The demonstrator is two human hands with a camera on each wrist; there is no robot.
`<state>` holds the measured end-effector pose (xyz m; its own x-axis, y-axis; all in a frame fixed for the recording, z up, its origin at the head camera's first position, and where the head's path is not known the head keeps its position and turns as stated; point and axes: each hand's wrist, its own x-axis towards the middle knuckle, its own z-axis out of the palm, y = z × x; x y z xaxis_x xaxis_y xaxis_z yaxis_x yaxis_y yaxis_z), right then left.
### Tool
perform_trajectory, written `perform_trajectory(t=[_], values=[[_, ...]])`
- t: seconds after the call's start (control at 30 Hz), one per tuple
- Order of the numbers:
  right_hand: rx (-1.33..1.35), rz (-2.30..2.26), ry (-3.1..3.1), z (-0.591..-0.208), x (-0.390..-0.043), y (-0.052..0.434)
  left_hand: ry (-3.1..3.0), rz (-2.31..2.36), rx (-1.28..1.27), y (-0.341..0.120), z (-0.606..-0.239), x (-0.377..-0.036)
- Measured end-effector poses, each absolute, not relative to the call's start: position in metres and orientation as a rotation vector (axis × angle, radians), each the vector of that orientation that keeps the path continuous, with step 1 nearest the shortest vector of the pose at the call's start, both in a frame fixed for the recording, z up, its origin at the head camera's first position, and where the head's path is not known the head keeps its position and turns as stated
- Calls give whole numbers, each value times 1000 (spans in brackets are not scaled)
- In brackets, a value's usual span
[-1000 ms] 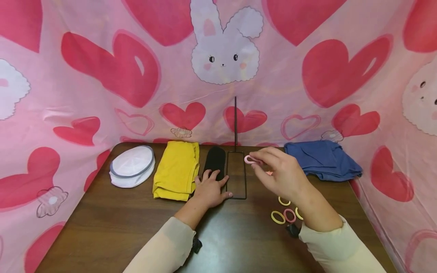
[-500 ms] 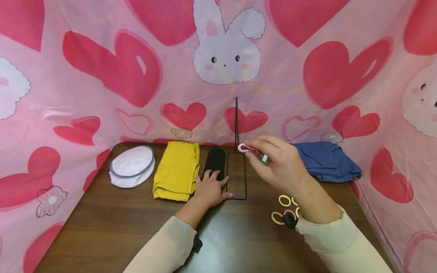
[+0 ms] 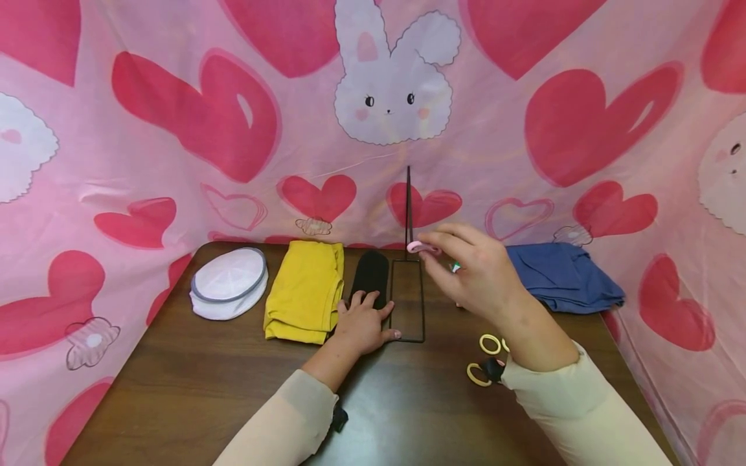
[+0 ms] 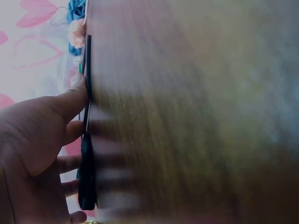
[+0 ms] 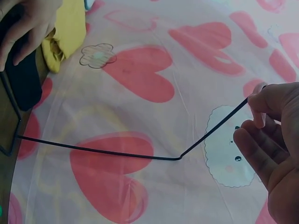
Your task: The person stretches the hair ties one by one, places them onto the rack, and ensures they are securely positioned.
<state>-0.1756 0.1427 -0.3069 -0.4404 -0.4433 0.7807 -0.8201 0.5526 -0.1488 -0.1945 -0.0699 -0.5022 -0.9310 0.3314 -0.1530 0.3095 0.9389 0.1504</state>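
Observation:
My right hand [image 3: 480, 275] pinches a pink hair tie [image 3: 421, 248] between thumb and forefinger, close to the upright of a black wire stand [image 3: 406, 340]. In the right wrist view the hair tie [image 5: 258, 114] is at the end of the stand's bent arm [image 5: 215, 128]; whether it loops round the tip is hard to tell. My left hand [image 3: 364, 327] lies with fingers spread over the near end of a flat black cloth piece, perhaps a sock [image 3: 371, 272], its thumb touching the stand's rectangular base. The left wrist view shows those fingers [image 4: 70, 163] against the black piece.
Folded yellow cloth [image 3: 305, 291] and a white mesh item with a grey rim [image 3: 228, 281] lie to the left. Folded blue cloth [image 3: 562, 275] sits at the back right. Yellow hair ties [image 3: 490, 343] lie near my right wrist. A printed curtain [image 3: 373, 162] hangs behind the table.
My right hand has moved up and slightly left with the pink hair tie, toward the stand's upright. The left hand stays in place.

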Motion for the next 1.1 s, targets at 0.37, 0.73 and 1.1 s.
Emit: perform_trajectory(t=[0.37, 0.73, 1.1], values=[[1027, 675, -2038, -307, -180, 141, 2914, 181, 490, -70, -501, -195], [993, 813, -2046, -326, -196, 139, 2904, 172, 483, -71, -502, -195], [879, 969, -2054, -331, -204, 132, 2906, 164, 477, -70, -500, -193]])
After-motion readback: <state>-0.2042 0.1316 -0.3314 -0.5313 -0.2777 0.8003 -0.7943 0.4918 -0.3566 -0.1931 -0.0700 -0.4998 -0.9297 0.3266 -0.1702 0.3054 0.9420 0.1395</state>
